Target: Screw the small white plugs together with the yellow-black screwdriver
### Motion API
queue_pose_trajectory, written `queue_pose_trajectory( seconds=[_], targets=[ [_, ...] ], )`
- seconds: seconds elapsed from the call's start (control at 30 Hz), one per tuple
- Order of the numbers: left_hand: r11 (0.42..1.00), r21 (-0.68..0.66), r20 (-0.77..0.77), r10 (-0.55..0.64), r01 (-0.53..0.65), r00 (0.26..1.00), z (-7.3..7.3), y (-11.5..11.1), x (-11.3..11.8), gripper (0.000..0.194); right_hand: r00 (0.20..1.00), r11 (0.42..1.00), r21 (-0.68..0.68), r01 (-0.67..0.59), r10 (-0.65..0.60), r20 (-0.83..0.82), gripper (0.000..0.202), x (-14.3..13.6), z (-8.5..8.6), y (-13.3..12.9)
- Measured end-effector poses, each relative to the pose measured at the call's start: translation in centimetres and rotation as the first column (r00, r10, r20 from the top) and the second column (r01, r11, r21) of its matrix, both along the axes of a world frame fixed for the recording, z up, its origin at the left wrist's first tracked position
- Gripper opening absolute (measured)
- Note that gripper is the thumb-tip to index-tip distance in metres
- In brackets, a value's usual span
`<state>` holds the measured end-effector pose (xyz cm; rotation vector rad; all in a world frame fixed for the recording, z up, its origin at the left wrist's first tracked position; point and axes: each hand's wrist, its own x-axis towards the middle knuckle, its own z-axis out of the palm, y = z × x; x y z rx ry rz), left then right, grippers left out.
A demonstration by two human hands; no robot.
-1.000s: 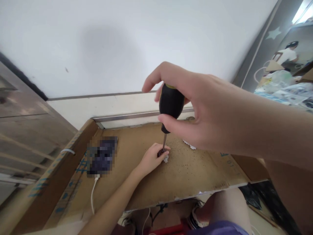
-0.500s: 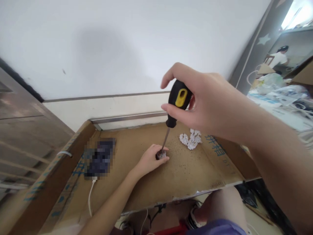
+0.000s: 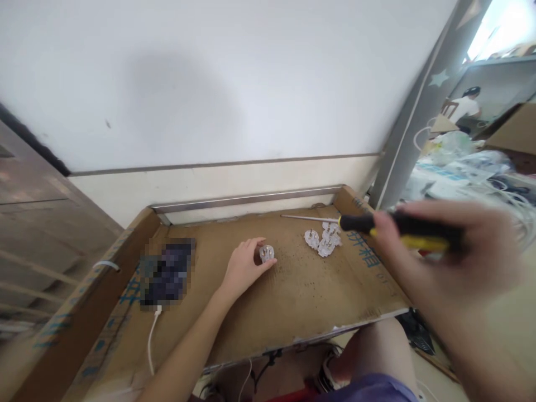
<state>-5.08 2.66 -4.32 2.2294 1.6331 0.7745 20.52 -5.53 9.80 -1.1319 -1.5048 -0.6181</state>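
Note:
My left hand (image 3: 245, 265) rests on the cardboard surface with its thumb and fingers closed around a small clear plug piece (image 3: 267, 253), whose metal pins point up. Off to the right, my right hand (image 3: 452, 251) grips a screwdriver (image 3: 355, 223) with a black and yellow handle; that hand is blurred. The screwdriver lies nearly level, its shaft pointing left and its tip apart from the plug piece. Several similar clear plug pieces (image 3: 324, 240) sit in a cluster under the screwdriver's shaft end.
A pixelated dark device (image 3: 167, 273) with a white cable (image 3: 151, 340) lies on the left of the cardboard-lined tray (image 3: 251, 329). A white wall (image 3: 272, 84) stands behind. At far right, another person (image 3: 467, 106) sits beyond plastic bags (image 3: 456, 148) and cables.
My right hand has lifted the screwdriver off the plug piece and swung it right, from upright to nearly level. My left hand still holds the piece, now slightly farther left and back.

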Motion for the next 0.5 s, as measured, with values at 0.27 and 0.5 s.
queue_pose_trajectory(
  seconds=[0.27, 0.5],
  targets=[
    [0.999, -0.013, -0.076, 0.049, -0.05, 0.996, 0.5, -0.2, 0.1, 0.032, 0.992, 0.843, -0.528, -0.103, 0.127, 0.01, 0.008, -2.5, -16.2, -3.4],
    [0.998, -0.004, -0.085, 0.069, -0.07, 0.994, 0.3, 0.0, -0.1, 0.033, 0.992, 0.769, -0.628, -0.119, 0.111, -0.053, 0.021, -2.4, -16.9, -2.7]
  ],
)
